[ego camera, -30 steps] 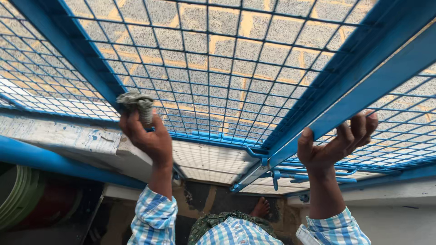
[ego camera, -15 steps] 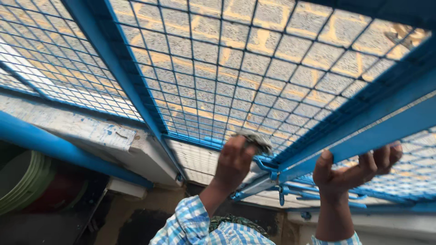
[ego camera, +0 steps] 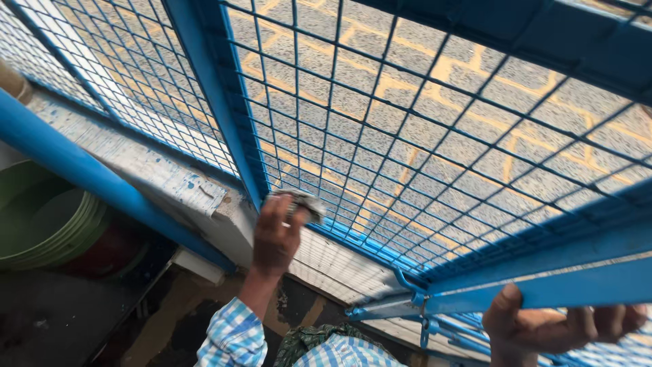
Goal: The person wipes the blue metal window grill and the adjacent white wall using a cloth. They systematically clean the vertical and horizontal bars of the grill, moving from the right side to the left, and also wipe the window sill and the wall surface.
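A large blue metal frame filled with blue wire mesh (ego camera: 421,136) tilts over me. My left hand (ego camera: 277,234) is raised against the lower left part of the mesh, closed on a crumpled grey rag (ego camera: 299,202) pressed to the wires near the frame's upright bar (ego camera: 210,88). My right hand (ego camera: 557,326) grips the frame's lower blue flat bar (ego camera: 557,278) from underneath at the bottom right, fingers curled over its edge. Both sleeves are blue-and-white checked.
A second blue mesh panel (ego camera: 102,75) stands to the left. A paint-spattered concrete ledge (ego camera: 163,180) and a blue pipe (ego camera: 75,166) run below it. Green and red tubs (ego camera: 47,228) are stacked at the lower left. Paved ground shows through the mesh.
My left hand with the rag has slid from the frame's left upright down and right, then back left along the mesh bottom. The view has tilted; my right hand sits lower in view.
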